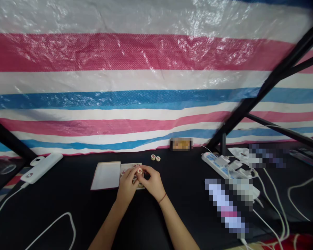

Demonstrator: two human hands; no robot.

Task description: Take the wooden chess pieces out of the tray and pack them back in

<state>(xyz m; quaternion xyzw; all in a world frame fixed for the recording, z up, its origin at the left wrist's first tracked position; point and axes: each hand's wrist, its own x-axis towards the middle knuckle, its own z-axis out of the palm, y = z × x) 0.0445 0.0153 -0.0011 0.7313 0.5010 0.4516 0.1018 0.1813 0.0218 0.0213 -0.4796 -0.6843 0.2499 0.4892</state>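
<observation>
- The left hand (127,185) and right hand (152,182) are held close together over a black tabletop (67,198), with the fingers meeting at the centre.
- A round wooden xiangqi piece (139,171) with a red character is pinched at the fingertips, apparently by the left hand, so the grip is read as closed on it.
- The right hand is curled just beside the piece. Whether it touches the piece cannot be told, as the fingers overlap there.
- A shallow box (127,165) lies under the hands, with further pieces inside, mostly hidden by the fingers.
- A white box lid (105,175) lies just left of the box.
- Two loose pieces (153,157) lie side by side beyond the hands, near the striped tarp (146,80).
- A power strip (216,166) with white cables (276,205) is set well to the right; a white power bank (41,167) is well to the left.
- Risk: the held piece could slip if the pinch loosens, its rounded edge being smooth, and could strike the pieces below.
- Risk: the two loose pieces could be knocked or rolled if nudged by a hand.
- Risk: the box could be shifted if pressed by the palms.
</observation>
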